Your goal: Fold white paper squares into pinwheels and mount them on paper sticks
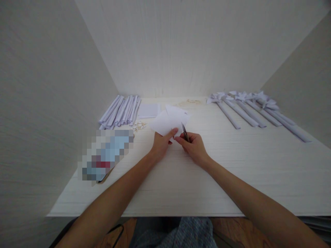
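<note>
Above the middle of the table, my left hand (162, 140) is closed on a white paper sheet (168, 120), the thumb pressed on its near part. The sheet is creased, with a raised flap at its far edge. My right hand (193, 144) is closed round a small pair of scissors (184, 132), whose dark pointed blades stick up and away from me. Its thumb and fingertips are at the sheet's near corner, close to my left fingers. Whether they pinch anything small there, I cannot make out.
Rolled paper sticks (121, 110) lie at the back left beside a stack of square paper (149, 110). Small whitish bits (139, 126) are scattered nearby. A blurred-out flat object (111, 151) lies at the left. Paper pinwheels on sticks (243, 103) lie back right. Walls enclose three sides.
</note>
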`<state>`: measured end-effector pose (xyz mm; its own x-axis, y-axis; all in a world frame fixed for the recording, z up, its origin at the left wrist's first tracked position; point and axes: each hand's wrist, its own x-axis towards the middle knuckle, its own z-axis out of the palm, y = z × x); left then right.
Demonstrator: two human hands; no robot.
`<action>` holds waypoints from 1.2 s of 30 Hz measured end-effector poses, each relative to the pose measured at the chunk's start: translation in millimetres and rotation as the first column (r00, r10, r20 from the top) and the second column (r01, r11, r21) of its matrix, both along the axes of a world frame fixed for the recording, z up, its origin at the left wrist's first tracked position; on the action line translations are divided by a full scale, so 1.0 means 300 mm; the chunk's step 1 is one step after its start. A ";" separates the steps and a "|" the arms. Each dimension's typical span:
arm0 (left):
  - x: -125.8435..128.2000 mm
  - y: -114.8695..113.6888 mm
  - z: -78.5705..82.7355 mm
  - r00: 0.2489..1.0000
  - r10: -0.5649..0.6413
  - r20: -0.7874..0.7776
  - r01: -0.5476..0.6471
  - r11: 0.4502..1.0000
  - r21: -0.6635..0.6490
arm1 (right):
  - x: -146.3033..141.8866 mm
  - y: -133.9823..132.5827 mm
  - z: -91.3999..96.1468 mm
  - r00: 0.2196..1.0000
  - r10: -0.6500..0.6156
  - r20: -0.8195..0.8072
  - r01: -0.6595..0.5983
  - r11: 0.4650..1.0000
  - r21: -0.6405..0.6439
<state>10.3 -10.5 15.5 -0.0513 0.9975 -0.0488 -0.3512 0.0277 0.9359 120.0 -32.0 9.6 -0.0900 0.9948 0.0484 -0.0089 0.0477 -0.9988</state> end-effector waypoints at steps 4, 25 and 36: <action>0.001 -0.001 0.004 1.000 0.020 -0.011 -0.020 1.000 0.023 | 0.006 0.008 -0.007 0.997 -0.024 -0.075 0.023 1.000 -0.018; -0.006 0.001 -0.004 0.974 0.108 -0.197 -0.105 0.994 0.026 | 0.009 0.013 -0.010 0.999 -0.031 -0.027 0.032 0.999 0.038; -0.006 -0.003 -0.005 0.970 0.089 -0.226 -0.080 0.996 0.048 | 0.009 0.012 -0.001 0.999 -0.020 -0.039 0.021 1.000 0.022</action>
